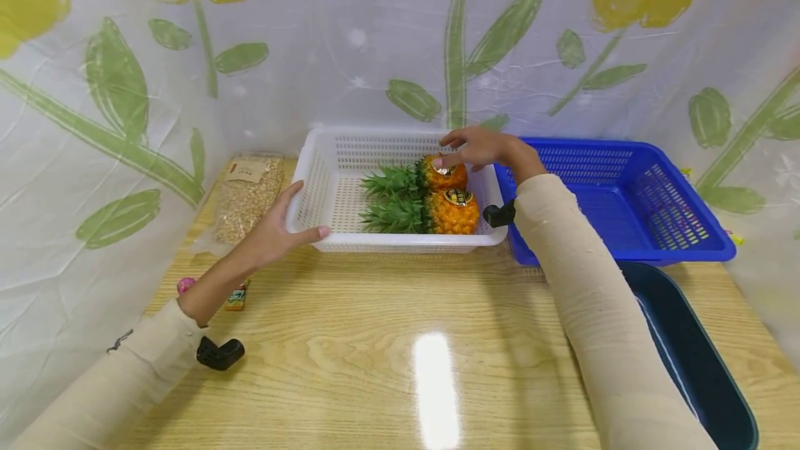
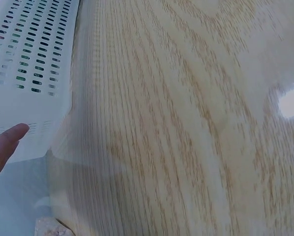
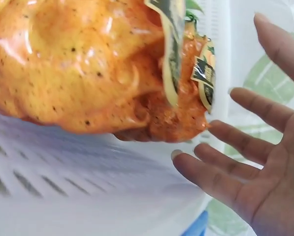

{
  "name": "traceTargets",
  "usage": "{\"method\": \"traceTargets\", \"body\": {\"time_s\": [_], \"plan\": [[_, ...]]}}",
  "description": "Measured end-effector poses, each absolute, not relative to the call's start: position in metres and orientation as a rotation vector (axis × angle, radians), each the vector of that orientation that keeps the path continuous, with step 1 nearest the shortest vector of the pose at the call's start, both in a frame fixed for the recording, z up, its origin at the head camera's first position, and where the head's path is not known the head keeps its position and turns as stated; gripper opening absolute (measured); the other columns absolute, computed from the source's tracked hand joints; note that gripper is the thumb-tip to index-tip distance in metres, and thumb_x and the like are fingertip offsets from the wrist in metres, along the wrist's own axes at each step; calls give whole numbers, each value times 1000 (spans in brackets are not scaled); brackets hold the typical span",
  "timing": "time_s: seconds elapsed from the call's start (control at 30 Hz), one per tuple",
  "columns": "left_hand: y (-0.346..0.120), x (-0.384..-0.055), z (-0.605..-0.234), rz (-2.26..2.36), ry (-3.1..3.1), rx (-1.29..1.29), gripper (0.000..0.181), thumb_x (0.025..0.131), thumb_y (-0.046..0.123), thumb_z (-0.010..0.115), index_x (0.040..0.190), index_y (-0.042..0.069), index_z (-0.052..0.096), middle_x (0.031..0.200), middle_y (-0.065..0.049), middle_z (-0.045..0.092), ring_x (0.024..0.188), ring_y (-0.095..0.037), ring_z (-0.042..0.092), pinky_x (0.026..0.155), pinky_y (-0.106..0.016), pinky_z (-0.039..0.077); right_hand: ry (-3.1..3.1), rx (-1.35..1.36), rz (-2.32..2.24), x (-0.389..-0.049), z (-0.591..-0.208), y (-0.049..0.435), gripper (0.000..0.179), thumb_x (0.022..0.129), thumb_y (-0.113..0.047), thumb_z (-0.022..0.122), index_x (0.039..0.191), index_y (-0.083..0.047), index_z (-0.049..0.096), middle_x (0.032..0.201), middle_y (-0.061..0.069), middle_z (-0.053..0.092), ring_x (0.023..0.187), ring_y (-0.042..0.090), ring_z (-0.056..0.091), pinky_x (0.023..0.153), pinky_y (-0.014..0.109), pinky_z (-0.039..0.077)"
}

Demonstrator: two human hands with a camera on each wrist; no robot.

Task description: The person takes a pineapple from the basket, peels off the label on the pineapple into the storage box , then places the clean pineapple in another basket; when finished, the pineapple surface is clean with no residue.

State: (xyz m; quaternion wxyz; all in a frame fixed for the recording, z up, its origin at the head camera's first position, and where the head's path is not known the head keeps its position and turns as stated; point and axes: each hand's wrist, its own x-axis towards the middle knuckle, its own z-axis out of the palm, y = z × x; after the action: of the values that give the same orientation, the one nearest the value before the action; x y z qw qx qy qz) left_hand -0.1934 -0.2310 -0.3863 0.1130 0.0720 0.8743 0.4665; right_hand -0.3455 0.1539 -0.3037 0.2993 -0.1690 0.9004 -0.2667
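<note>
A white plastic basket [image 1: 409,239] with slotted walls stands at the back of the table. Inside its right half lie two orange pineapples, the back one [image 1: 459,179] and the front one [image 1: 453,217], green crowns pointing left and labels on their skins. My left hand [image 1: 271,231] rests against the basket's front left corner, thumb and fingers spread along the rim. Over the basket's back right part is my right hand [image 1: 478,146], beside the back pineapple. In the right wrist view the right hand's fingers [image 3: 250,140] are spread, with nothing held.
A blue slotted basket [image 1: 662,255] stands to the right, with a dark tub [image 1: 706,339] in front of it. On the left lie a clear bag of pale grains [image 1: 246,193], a pink item [image 1: 185,285] and a small colourful packet [image 1: 236,297]. A flower-print curtain [image 1: 350,40] hangs behind.
</note>
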Motion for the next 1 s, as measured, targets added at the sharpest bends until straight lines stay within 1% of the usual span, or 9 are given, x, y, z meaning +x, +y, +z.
{"method": "traceTargets", "body": {"time_s": [0.2,0.33,0.4,0.47,0.63,0.7,0.8,0.9,1.0], "plan": [[-232,-193,-387,1375,2562,209,113,88,45,75,162,24,-6,164,-27,14,144,-51,30,113,-69,29,2391,-448,-714,-347,-315,147,79,95,-48,65,158,-15,31,164,12,28,146,35,35,109,56,43],[-232,-194,-387,1348,2581,203,112,87,49,75,162,27,-5,166,-24,9,146,-52,24,113,-72,25,2382,-433,-729,-349,-320,144,79,95,-45,65,159,-17,29,166,14,22,147,36,33,105,57,46],[-232,-195,-388,1343,2584,204,113,87,50,75,162,27,-5,166,-23,9,146,-52,25,112,-72,25,2382,-426,-734,-350,-322,143,79,95,-44,65,159,-17,27,166,15,20,147,37,32,104,56,47],[-231,-196,-389,1328,2594,205,113,86,52,75,163,27,-4,167,-21,6,148,-52,20,113,-74,22,2382,-424,-729,-351,-325,142,80,96,-43,65,160,-17,26,166,16,20,148,37,30,103,56,47],[-232,-196,-389,1310,2610,215,114,85,54,75,163,27,-4,168,-17,0,150,-52,10,112,-77,15,2423,-465,-684,-354,-332,140,78,94,-42,67,158,-17,31,164,13,26,149,36,29,112,54,40],[-232,-195,-388,1306,2615,215,115,85,55,75,163,27,-4,168,-17,0,150,-52,10,112,-77,15,2447,-496,-661,-355,-335,138,77,94,-42,68,157,-16,33,163,12,28,148,35,30,114,53,37],[-232,-195,-388,1303,2617,217,115,84,55,75,163,26,-5,169,-17,-1,151,-52,9,112,-77,14,2447,-495,-655,-355,-338,139,76,93,-40,70,157,-18,34,163,11,27,138,34,43,105,54,46],[-232,-195,-388,1315,2612,225,115,85,53,76,163,26,-5,168,-18,1,150,-51,13,113,-76,15,2443,-476,-642,-355,-337,138,77,92,-40,72,156,-20,34,161,12,29,114,30,56,88,52,55],[-232,-195,-387,1342,2590,227,115,86,50,76,162,25,-6,167,-23,8,147,-52,23,113,-74,22,2448,-486,-591,-355,-335,136,81,90,-40,74,157,-20,33,159,13,31,91,23,56,76,45,55]]}}
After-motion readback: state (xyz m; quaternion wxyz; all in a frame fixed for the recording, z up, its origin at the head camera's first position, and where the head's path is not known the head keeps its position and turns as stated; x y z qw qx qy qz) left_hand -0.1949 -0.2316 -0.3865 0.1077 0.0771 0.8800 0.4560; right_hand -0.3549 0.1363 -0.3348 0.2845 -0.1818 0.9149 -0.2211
